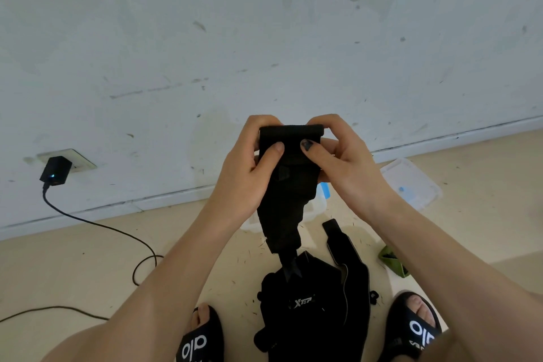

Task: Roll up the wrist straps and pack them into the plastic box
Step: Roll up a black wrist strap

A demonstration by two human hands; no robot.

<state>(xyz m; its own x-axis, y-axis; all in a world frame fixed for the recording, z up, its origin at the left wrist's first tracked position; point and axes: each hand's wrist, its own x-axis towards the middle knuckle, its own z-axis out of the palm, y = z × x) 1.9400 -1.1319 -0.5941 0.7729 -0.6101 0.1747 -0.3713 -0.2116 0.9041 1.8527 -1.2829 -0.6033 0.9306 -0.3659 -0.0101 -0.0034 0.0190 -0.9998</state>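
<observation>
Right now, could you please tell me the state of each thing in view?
Strap: held up, top end being rolled, rest hanging.
Left hand: grips the strap.
Right hand: grips the strap.
Box: open, on the floor.
Lid: off, beside the box.
Charger: plugged in, light on.

Scuffed white wall (264,23), beige floor (73,267), wall socket (73,157).

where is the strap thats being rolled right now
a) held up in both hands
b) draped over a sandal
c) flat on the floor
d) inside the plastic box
a: the left hand and right hand grip the strap's rolled top edge in the air, its tail hanging down.
</observation>
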